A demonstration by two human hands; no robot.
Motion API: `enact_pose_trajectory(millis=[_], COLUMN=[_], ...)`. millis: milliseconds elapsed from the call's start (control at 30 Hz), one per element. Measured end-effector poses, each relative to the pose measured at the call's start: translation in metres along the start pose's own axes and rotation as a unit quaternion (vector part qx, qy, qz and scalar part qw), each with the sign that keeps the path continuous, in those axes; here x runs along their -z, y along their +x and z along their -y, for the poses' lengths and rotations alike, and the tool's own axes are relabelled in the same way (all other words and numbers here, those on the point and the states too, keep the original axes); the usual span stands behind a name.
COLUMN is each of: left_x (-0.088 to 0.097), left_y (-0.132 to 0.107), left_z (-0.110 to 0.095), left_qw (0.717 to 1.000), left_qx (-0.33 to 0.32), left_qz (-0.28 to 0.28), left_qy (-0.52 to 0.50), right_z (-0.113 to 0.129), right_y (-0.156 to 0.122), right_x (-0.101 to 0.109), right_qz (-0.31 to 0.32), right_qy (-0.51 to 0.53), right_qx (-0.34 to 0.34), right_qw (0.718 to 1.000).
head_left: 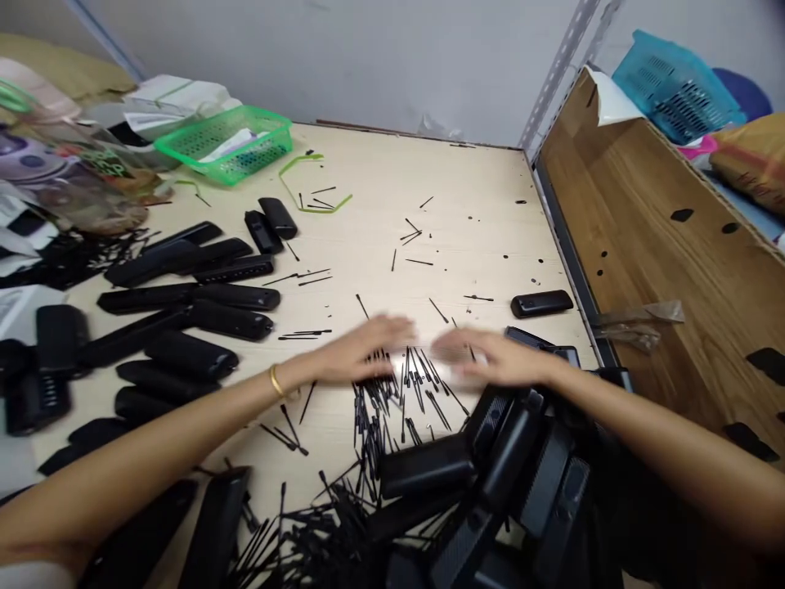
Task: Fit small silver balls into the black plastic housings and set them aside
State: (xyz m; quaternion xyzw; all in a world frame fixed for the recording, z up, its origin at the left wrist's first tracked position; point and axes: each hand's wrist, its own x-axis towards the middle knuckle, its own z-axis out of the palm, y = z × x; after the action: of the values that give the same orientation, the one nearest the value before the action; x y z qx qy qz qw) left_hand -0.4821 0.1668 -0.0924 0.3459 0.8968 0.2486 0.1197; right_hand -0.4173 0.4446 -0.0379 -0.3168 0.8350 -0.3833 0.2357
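My left hand [361,350] and my right hand [491,357] reach over the middle of a pale wooden table [466,204], both smeared by motion. Their fingertips nearly meet above a scatter of thin black sticks [410,384]. A gold bangle [276,380] sits on my left wrist. The fingers look flattened over the sticks, but the blur hides whether anything is held. A heap of black plastic casings [503,466] lies under my right forearm.
More black casings [202,315] lie in rows at the left, one alone [541,303] at the right. A green basket [228,143] stands at the back left beside bags. A brown cardboard box [662,245] borders the table's right edge, with a teal basket [671,86] behind.
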Motion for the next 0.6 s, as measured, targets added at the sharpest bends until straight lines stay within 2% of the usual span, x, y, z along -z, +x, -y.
enact_pose_trajectory(millis=[33,67,133,167,200,267,367,433,467,533,600], left_x=[0.011,0.022,0.039,0.043,0.045,0.043,0.032,0.025,0.022,0.016,0.01], left_y=[0.011,0.026,0.063,0.083,0.103,0.137,0.163,0.156,0.144,0.105,0.052], left_z=[0.013,0.029,0.06,0.072,0.08,0.085,0.071,0.061,0.058,0.054,0.048], left_qw=[0.999,0.996,0.975,0.962,0.956,0.966,0.984,0.986,0.987,0.989,0.991], left_qx=[0.018,0.053,0.165,0.214,0.233,0.188,0.053,-0.009,-0.029,-0.061,-0.094], left_qz=[-0.024,-0.05,-0.099,-0.111,-0.106,-0.083,-0.029,-0.002,0.008,0.027,0.055], left_qy=[0.022,0.052,0.109,0.13,0.142,0.156,0.167,0.164,0.159,0.132,0.082], right_z=[-0.017,-0.036,-0.075,-0.092,-0.106,-0.121,-0.115,-0.1,-0.09,-0.071,-0.052], right_y=[0.011,0.024,0.051,0.064,0.078,0.103,0.134,0.142,0.14,0.126,0.101], right_x=[0.015,0.029,0.051,0.059,0.064,0.068,0.057,0.038,0.026,-0.001,-0.03], right_qz=[-0.111,-0.186,-0.238,-0.239,-0.241,-0.24,-0.197,-0.143,-0.125,-0.092,-0.045], right_qy=[-0.072,-0.143,-0.241,-0.264,-0.28,-0.295,-0.314,-0.325,-0.326,-0.316,-0.291], right_qx=[-0.034,-0.081,-0.197,-0.246,-0.268,-0.27,-0.192,-0.122,-0.097,-0.05,-0.001], right_qw=[0.991,0.969,0.92,0.901,0.89,0.884,0.909,0.927,0.932,0.943,0.956])
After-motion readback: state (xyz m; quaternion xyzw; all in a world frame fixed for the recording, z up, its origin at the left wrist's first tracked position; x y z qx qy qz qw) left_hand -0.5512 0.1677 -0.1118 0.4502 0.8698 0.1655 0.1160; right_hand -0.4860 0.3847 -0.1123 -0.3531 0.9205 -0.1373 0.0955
